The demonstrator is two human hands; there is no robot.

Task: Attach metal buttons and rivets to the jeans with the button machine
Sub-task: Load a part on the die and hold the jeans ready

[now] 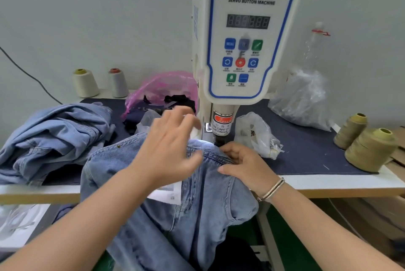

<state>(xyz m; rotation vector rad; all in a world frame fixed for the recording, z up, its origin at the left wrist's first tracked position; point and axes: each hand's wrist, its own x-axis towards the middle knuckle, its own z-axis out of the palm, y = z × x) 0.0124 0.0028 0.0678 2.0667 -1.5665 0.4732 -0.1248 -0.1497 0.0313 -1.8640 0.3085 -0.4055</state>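
A white-edged table (341, 184) was covered by a dark blue cloth (306, 150). On it were set the button machine (241, 36), two pairs of jeans (54, 135) (175, 183), thread cones (370, 150) and plastic bags (258, 135).

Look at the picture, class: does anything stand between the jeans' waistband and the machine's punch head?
Nothing visible does. The right hand pins the jeans waistband directly under the punch head; the left hand hovers open to its left.
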